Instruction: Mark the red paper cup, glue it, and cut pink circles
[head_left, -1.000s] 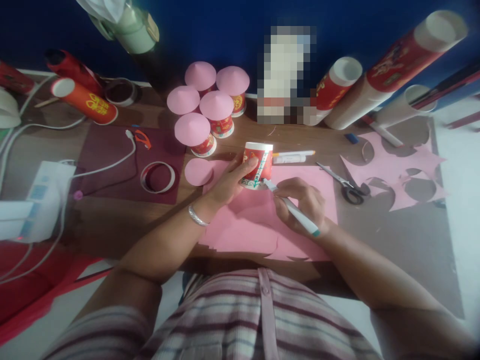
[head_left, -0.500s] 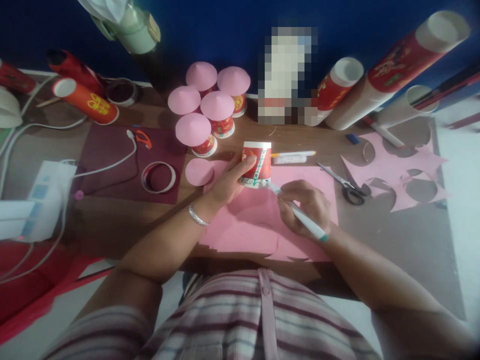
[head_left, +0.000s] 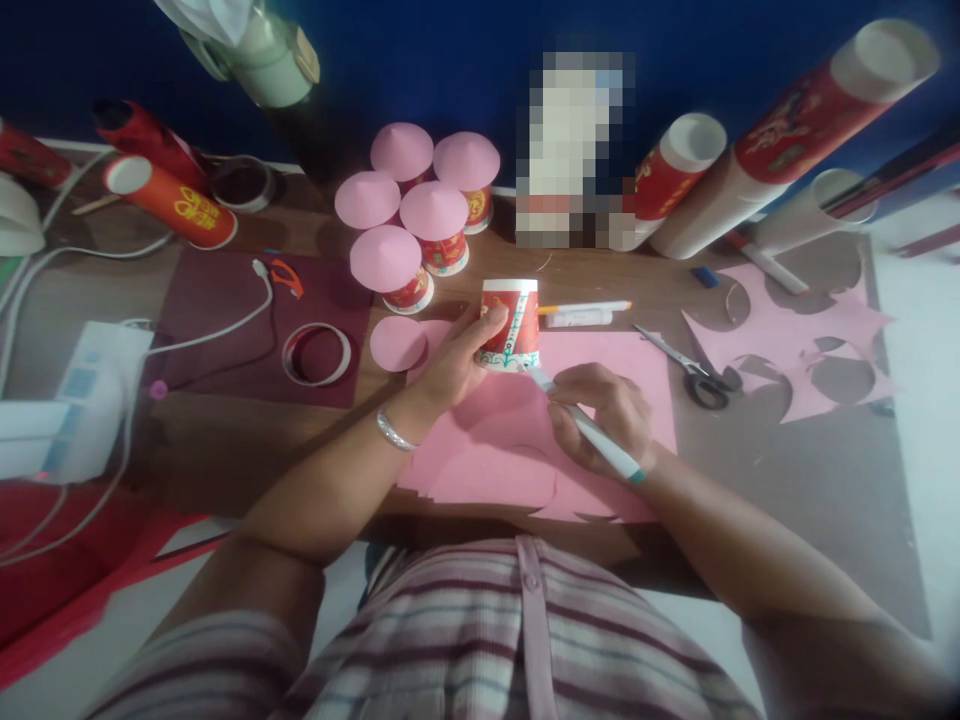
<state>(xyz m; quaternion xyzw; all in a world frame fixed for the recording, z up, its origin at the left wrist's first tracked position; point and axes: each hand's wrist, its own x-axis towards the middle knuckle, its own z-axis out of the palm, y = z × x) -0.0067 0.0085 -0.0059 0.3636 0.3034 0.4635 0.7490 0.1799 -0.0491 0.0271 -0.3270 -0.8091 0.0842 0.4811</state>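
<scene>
My left hand (head_left: 466,358) is closed around a short red paper tube (head_left: 517,318) with white bands at both ends; its thumb lies across the front. Green drawn curls run along the lower band, and a pale strip with marks goes up the side. In my right hand (head_left: 606,412) is a white marker (head_left: 609,448) with a green end, its tip at the tube's lower rim. Under both hands lie pink paper sheets (head_left: 480,470). Left of the tube is a pink paper disc (head_left: 397,344). Behind it stand several small red tubes topped with pink paper cones (head_left: 433,210).
Scissors (head_left: 701,385) and cut pink scrap paper (head_left: 787,340) lie to the right. Pens (head_left: 589,312) rest behind the held tube. Tall cardboard tubes (head_left: 795,140) stand at the back right. On the left are a cardboard ring (head_left: 318,355), a white cable and a power strip (head_left: 97,400).
The red tube has shifted slightly left and up in my left hand, turned a little. My right hand and the marker have moved slightly left with it.
</scene>
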